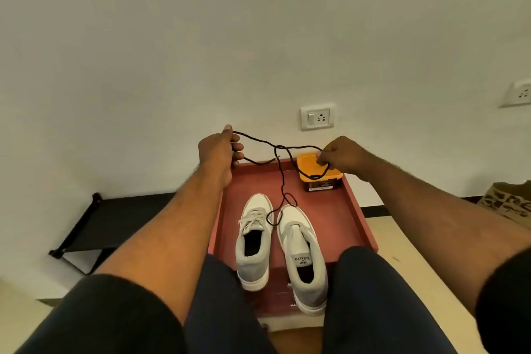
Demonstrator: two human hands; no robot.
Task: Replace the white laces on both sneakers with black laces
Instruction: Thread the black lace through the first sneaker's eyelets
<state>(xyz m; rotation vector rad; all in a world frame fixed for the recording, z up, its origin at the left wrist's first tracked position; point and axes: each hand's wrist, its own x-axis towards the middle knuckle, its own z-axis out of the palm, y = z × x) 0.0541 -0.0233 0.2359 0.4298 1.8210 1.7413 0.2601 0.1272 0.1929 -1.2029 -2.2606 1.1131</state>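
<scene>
I hold a black lace (283, 178) stretched between both raised hands above a red tray (356, 210). My left hand (219, 152) pinches one part of it, fingers (237, 148) curled shut around the cord; my right hand (340, 156) grips another part over the tray's far right corner, fingers closed on a loop. I judge I am pulling it apart to clear tangles before threading. The slack hangs in loops down to the toe of the right sneaker (303, 256), which lies in the tray's middle with no lace in its eyelets. Just beside it, the left sneaker (254, 241) still carries its white lace (253, 221). A yellow-lidded tub (319, 177) sits in the far right corner, under my right hand.
</scene>
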